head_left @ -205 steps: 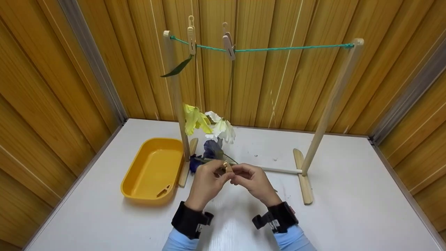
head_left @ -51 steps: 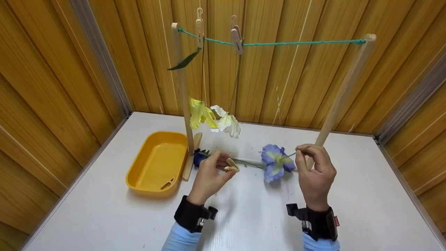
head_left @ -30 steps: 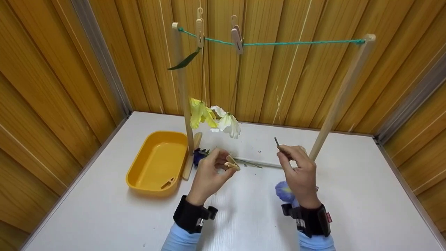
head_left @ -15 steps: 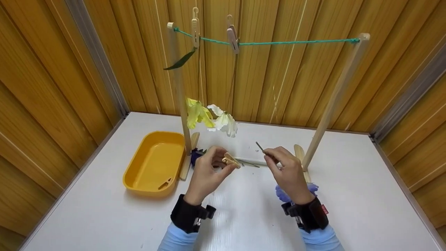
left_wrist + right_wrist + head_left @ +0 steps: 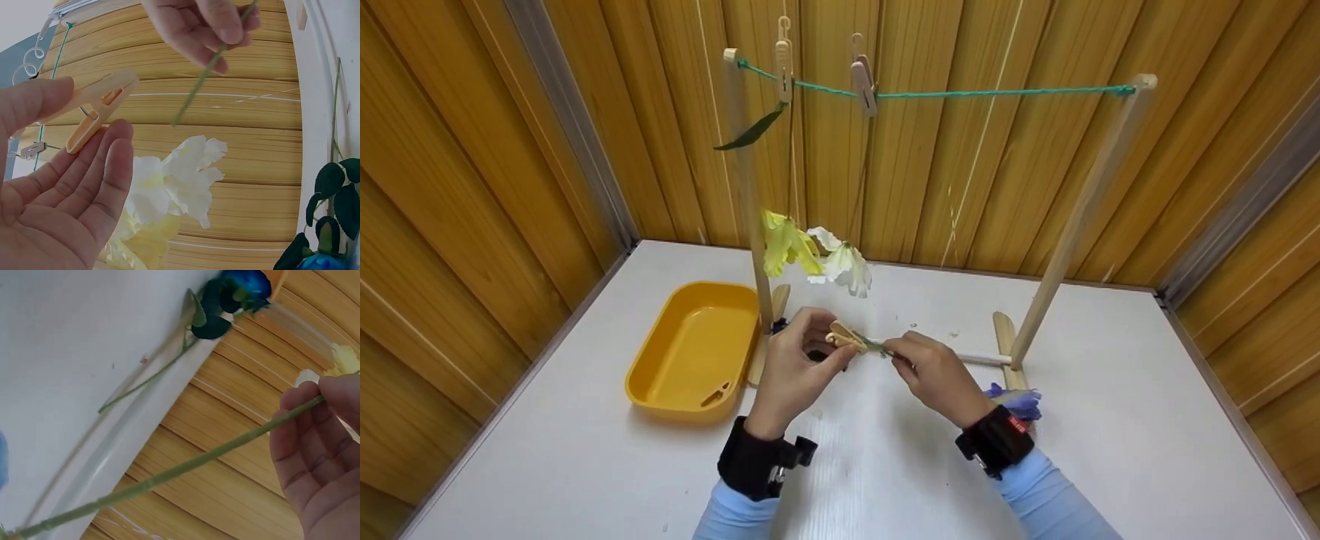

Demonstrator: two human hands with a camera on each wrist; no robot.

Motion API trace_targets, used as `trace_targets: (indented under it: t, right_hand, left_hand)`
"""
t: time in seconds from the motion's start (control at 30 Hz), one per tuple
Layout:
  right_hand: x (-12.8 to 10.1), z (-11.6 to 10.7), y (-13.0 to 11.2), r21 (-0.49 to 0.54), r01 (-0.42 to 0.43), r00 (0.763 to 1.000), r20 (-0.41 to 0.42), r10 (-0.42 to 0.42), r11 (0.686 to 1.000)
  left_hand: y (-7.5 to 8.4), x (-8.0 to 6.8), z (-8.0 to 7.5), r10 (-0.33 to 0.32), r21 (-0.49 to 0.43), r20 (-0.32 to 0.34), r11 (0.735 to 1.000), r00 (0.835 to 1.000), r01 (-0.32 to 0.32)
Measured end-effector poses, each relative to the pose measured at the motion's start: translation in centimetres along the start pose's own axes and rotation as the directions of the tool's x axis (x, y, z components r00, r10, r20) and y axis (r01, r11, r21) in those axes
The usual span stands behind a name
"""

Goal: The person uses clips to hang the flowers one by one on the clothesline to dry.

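My left hand (image 5: 791,371) pinches a peach clothespin (image 5: 93,97) between thumb and fingers. The pin's gripping end points towards the right hand. My right hand (image 5: 934,379) holds the thin green stem (image 5: 185,465) of an artificial flower near its cut end. That flower's purple-blue bloom (image 5: 1020,403) trails behind the right wrist, partly hidden by it. In the left wrist view the stem's tip appears a little apart from the clothespin. A dark blue rose (image 5: 247,287) with green leaves lies on the table beyond the left hand, mostly hidden in the head view.
Ahead stands a wooden frame (image 5: 1061,247) with a green line (image 5: 997,92). Two clothespins hold a yellow flower (image 5: 787,247) and a white flower (image 5: 846,268) upside down. At left sits a yellow basin (image 5: 690,352) with a small clothespin (image 5: 716,394) inside.
My right hand took up the purple-blue flower, turned it so the bloom trails backwards, and brought the stem leftwards close to the clothespin. My left hand keeps hold of the clothespin.
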State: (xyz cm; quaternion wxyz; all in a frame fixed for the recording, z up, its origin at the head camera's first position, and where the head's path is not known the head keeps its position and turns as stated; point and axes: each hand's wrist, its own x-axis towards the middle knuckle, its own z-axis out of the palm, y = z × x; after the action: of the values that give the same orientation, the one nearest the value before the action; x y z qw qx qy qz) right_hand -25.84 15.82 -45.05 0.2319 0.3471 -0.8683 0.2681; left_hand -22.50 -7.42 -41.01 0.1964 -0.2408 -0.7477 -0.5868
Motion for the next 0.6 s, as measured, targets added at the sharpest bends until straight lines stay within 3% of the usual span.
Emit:
trace_targets:
  t: [0.27,0.47,0.6]
  right_hand:
    - [-1.0,3.4,0.6,-0.024,0.018,0.984,0.178,-0.013,1.0]
    - [-1.8,4.9,1.0,-0.045,-0.042,0.956,0.289,0.053,0.998]
    - [-2.2,5.5,1.3,-0.044,-0.096,0.946,0.307,0.105,0.994]
  left_hand:
    - [-0.5,-0.1,-0.5,-0.017,0.014,-0.039,1.0,0.999,0.017]
    - [-0.7,0.0,-0.7,-0.014,0.013,-0.048,1.0,0.999,0.014]
    - [-0.8,0.1,-1.0,-0.015,0.005,-0.055,1.0,0.998,0.015]
